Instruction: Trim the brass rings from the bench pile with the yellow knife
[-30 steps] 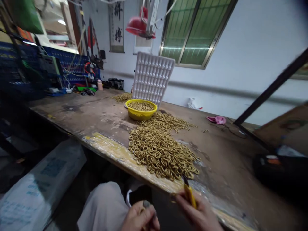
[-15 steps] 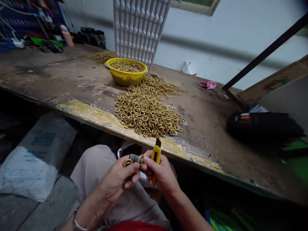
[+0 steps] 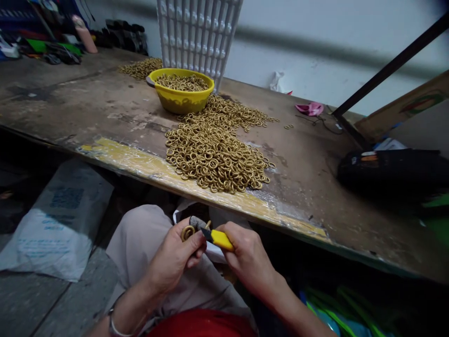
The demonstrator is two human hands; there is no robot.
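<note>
My left hand [image 3: 177, 250] is closed over my lap, pinching brass-coloured rings [image 3: 188, 232]. One finger of that hand wears a grey covering [image 3: 197, 223]. Another ring [image 3: 208, 225] stands on edge at the fingertips, partly hidden by the blade. My right hand [image 3: 245, 245] is wrapped around a yellow utility knife [image 3: 221, 240]. Its dark blade points left and lies against or very close to the ring and my left thumb; exact contact is hard to see. Beyond both hands, a large pile of similar rings [image 3: 213, 159] lies on the worn table [image 3: 87, 107].
A yellow basin [image 3: 182, 100] full of rings stands behind the pile, with a smaller ring heap [image 3: 140, 69] farther left. A black bag [image 3: 393, 173] lies at the right. Below the table's taped edge [image 3: 140, 164], a white sack [image 3: 59, 224] rests on the floor.
My right hand has turned the knife from upright to pointing left, bringing its blade to the ring. The right fingers have left the ring, which stays at my left fingertips. The view has shifted slightly.
</note>
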